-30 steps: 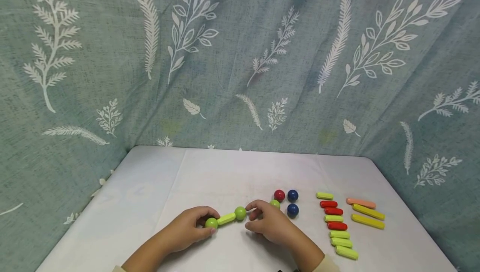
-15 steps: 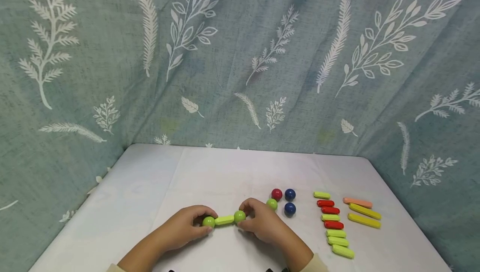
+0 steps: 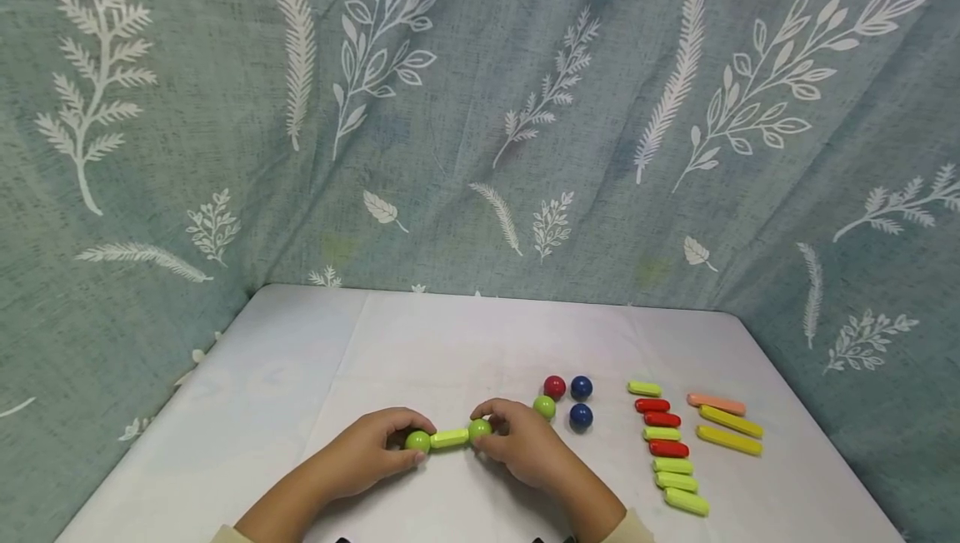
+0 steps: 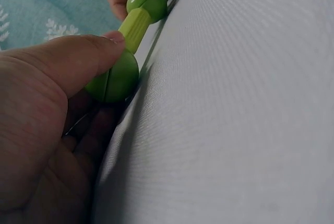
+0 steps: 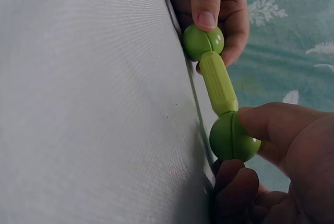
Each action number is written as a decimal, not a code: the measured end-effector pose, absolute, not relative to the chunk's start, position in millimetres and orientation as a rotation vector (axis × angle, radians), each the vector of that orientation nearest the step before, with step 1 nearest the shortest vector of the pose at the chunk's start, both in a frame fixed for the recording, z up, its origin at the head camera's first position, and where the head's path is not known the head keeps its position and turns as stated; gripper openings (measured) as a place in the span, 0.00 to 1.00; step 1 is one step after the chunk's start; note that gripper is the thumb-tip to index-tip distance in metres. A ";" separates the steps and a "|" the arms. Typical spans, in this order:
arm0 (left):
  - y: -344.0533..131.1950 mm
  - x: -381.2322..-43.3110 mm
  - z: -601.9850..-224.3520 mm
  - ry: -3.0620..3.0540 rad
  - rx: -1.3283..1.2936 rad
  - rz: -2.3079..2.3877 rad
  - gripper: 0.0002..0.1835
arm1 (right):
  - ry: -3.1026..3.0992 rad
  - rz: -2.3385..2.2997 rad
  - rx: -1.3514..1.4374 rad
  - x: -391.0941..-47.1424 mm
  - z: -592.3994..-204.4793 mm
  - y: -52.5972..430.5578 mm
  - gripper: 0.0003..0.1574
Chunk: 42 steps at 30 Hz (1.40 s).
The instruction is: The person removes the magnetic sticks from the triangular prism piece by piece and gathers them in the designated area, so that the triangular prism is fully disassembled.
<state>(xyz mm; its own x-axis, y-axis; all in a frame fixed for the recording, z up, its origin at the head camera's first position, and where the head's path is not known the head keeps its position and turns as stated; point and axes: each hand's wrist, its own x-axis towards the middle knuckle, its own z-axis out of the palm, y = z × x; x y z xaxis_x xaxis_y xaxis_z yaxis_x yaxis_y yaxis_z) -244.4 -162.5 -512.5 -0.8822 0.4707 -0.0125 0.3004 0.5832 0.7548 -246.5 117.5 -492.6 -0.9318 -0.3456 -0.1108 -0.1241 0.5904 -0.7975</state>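
A short yellow-green rod [image 3: 449,439] joins two green balls into a dumbbell shape, low over the white table. My left hand [image 3: 377,451] grips the left green ball [image 3: 417,441] between thumb and fingers. At the other end, my right hand [image 3: 522,447] pinches the right green ball [image 3: 480,430]. In the left wrist view the thumb [image 4: 91,57] lies over the near ball [image 4: 117,78], close to the rod [image 4: 134,30]. The right wrist view shows the ribbed rod [image 5: 218,82] seated between both balls, with a seam line around each ball.
Right of my right hand sit a red ball [image 3: 554,387], a green ball [image 3: 544,407] and two blue balls [image 3: 581,417]. Farther right are short red rods [image 3: 668,449] and yellow-green rods [image 3: 681,501], two long yellow rods [image 3: 729,440] and an orange rod [image 3: 716,403]. A patterned curtain [image 3: 450,110] backs the table.
My right hand has moved left and taken hold of the right green ball. The joined piece has turned to lie more level. Since half a second ago almost nothing has moved.
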 end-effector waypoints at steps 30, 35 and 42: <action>-161.3 -243.2 -512.1 2.604 0.655 1.195 0.12 | 2.718 -0.946 -0.601 -245.7 -492.9 116.1 0.10; -160.3 -243.0 -511.4 2.608 0.670 1.206 0.11 | 2.739 -0.888 -0.549 -244.6 -490.6 114.7 0.11; -160.4 -243.8 -511.9 2.626 0.667 1.197 0.12 | 2.738 -0.902 -0.513 -245.9 -491.6 118.7 0.14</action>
<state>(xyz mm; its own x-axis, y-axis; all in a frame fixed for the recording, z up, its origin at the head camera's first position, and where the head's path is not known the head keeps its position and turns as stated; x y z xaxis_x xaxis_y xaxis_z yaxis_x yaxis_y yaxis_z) -243.8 -160.4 -511.9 -0.8833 0.4682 0.0229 0.3243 0.5752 0.7510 -245.9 118.7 -491.6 -0.9167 -0.3890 -0.0913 -0.2587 0.7519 -0.6064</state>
